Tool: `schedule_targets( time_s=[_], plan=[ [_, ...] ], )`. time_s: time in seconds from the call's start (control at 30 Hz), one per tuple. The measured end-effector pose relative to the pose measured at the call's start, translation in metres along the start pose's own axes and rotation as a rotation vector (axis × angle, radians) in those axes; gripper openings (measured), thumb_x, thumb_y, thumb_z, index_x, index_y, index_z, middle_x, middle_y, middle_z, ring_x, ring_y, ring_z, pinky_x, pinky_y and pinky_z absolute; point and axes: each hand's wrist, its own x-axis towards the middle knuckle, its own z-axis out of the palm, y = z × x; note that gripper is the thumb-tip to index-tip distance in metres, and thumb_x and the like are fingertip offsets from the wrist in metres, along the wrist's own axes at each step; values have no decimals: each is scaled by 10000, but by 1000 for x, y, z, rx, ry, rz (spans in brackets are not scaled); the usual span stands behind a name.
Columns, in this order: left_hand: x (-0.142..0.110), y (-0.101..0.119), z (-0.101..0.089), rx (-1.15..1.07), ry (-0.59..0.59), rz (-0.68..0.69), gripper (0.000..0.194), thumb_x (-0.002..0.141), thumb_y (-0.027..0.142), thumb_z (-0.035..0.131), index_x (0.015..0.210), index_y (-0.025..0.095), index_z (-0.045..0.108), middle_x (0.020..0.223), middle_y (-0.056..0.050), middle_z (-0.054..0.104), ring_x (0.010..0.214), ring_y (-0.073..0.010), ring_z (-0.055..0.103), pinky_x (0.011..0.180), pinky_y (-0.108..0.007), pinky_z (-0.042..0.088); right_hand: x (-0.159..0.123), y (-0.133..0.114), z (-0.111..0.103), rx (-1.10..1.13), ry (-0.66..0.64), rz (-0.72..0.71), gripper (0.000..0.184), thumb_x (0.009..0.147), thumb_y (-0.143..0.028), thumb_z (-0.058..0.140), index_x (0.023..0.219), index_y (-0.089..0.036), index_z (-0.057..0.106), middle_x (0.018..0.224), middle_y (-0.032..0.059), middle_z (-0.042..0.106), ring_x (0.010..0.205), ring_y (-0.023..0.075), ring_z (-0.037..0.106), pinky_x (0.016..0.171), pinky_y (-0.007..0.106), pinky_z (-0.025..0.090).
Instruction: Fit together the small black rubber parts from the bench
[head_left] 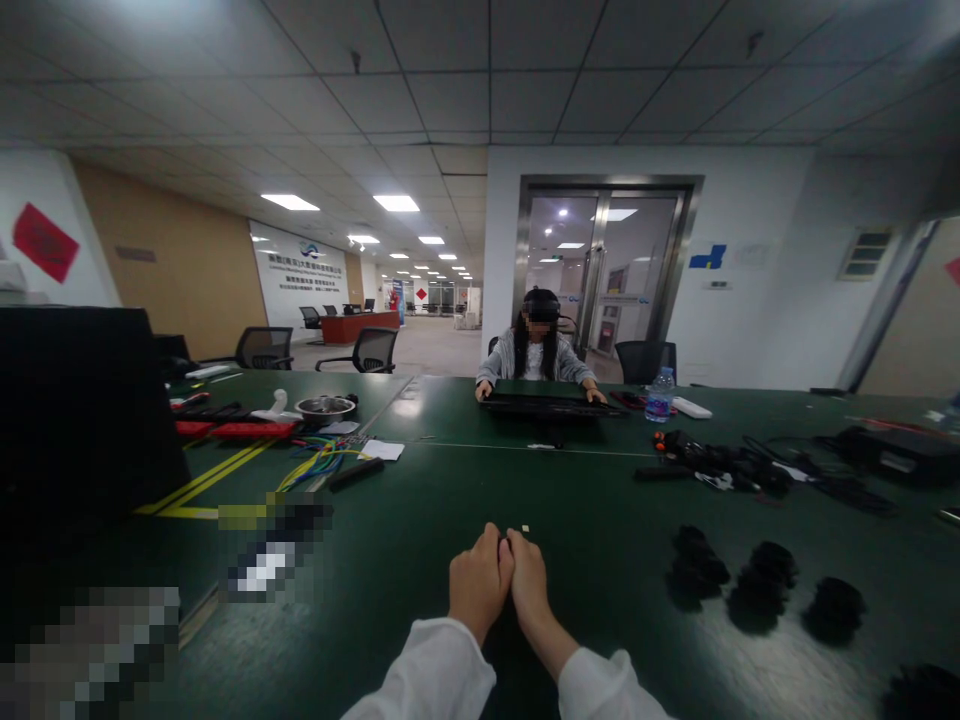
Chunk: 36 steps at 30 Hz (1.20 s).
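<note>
My left hand [478,578] and my right hand [529,580] are pressed side by side over the green tabletop [420,560]. Both are closed, with thumbs and fingertips meeting at the front. Whatever they may hold is hidden inside the fingers; only a dark speck shows between the tips. Just beyond my right fingertips lies a tiny pale piece [526,528] on the table.
To my right stand several black round parts [772,570], with tangled black gear [720,462] behind. Across the table a person [534,350] grips a dark flat panel [551,405]. A water bottle [660,395], coloured wires [319,458] and a black screen [82,410] flank the area.
</note>
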Motion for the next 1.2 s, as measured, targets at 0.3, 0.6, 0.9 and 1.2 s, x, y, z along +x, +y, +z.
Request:
schedule_targets(
  time_s=[0.3,0.6,0.9,1.2],
  plan=[
    [-4,12,-1,53,-4,-108,286,831,355,253,845,187,483,738,-83,601,700,-235,561,658,-321,331,-5,0,-1,-93,92,-74,408,718,-514,346,637,-202,596,703,61,669,717,202,566,613,262,361],
    [4,9,-3,-88,-63,-210,348,838,361,226,774,184,519,765,-102,597,742,-240,548,673,-336,341,-10,-8,-3,-280,90,-192,447,804,-423,239,565,-196,540,554,53,602,505,149,520,507,248,309],
    [11,-5,-8,-273,-163,-79,396,841,426,220,911,192,532,841,-85,595,809,-223,543,747,-305,344,3,-4,-8,-121,-2,-175,393,781,-448,296,690,-188,575,636,31,600,593,156,531,561,238,336],
    [6,-8,-23,302,-185,472,483,778,489,368,1163,197,380,1108,-100,493,1003,-270,454,841,-396,327,16,5,-12,154,-42,119,357,704,-436,400,816,-161,598,862,59,614,866,188,526,730,250,372]
  ],
)
